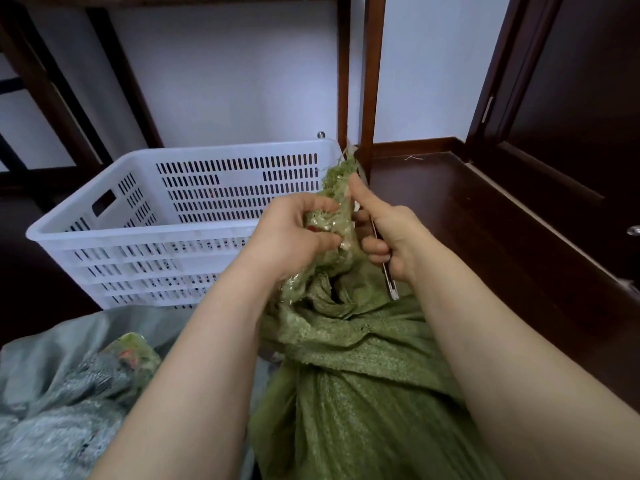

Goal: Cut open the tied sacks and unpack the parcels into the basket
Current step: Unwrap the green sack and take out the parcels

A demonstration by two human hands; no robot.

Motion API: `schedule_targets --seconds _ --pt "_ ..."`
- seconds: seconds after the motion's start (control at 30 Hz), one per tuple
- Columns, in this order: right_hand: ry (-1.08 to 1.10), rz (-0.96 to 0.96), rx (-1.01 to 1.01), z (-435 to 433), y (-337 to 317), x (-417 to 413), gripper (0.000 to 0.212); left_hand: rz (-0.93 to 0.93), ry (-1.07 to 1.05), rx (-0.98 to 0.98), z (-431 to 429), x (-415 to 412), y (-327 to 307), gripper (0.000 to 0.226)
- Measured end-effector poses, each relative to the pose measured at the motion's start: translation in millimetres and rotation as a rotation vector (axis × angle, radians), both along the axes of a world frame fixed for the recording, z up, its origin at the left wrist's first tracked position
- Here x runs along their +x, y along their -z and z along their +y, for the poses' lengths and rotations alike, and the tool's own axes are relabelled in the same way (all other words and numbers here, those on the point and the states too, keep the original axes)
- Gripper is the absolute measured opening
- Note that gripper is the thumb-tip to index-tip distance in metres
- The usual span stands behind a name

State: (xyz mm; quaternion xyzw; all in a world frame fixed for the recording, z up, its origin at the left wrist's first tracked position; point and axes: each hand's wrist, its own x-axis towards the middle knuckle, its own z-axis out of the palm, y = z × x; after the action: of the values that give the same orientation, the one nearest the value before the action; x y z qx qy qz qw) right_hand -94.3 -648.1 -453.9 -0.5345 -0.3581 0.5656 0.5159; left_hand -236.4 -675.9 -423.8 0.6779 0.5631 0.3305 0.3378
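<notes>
A green woven sack (349, 382) stands between my forearms, its neck bunched and wrapped in clear tape. My left hand (294, 233) grips the taped neck from the left. My right hand (388, 233) holds a slim metal knife (389, 284), thumb pressed up against the neck; the blade's tip sticks up past the frayed top of the sack (341, 174). The white slotted plastic basket (166, 216) stands just behind and to the left of the sack. No parcels show through the sack.
A grey woven sack (59, 393) lies at lower left with a taped green bundle (133, 351) on it. Dark wooden floor (485, 244) stretches to the right. Wooden posts (372, 74) rise behind the basket, and a dark door (581, 109) is at far right.
</notes>
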Motion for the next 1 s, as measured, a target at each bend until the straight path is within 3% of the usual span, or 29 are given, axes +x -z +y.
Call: schedule_targets --seconds 0.13,0.3,0.37,0.43,0.57,0.73,0.83,0.93,1.0 --pt "0.025 -0.009 0.058 -1 1 -3 0.039 -0.331 0.025 -0.148 -1 1 6 0.045" --pt "0.227 0.072 0.047 6 9 -4 0.036 -0.559 -0.118 -0.174 1 2 14 0.013" --pt "0.319 0.154 -0.009 7 12 6 0.036 -0.635 -0.147 -0.232 0 0 9 0.013" --pt "0.305 0.132 0.01 5 9 13 0.039 -0.604 -0.139 -0.253 0 -4 5 0.02" --pt "0.178 -0.026 0.147 0 -6 7 0.04 -0.205 -0.065 -0.191 -3 -8 3 0.02" --pt "0.048 -0.156 0.135 -4 -12 -4 0.038 0.059 -0.054 0.034 -8 0 -14 0.025" --pt "-0.019 -0.187 0.139 -8 -17 -10 0.04 0.009 -0.045 -0.04 -6 4 -10 0.031" --pt "-0.051 -0.148 0.083 -7 -21 -11 0.044 -0.298 -0.079 -0.183 -2 2 1 0.036" --pt "-0.057 -0.178 0.064 -8 -25 -8 0.033 -0.404 -0.198 -0.18 3 -1 10 0.034"
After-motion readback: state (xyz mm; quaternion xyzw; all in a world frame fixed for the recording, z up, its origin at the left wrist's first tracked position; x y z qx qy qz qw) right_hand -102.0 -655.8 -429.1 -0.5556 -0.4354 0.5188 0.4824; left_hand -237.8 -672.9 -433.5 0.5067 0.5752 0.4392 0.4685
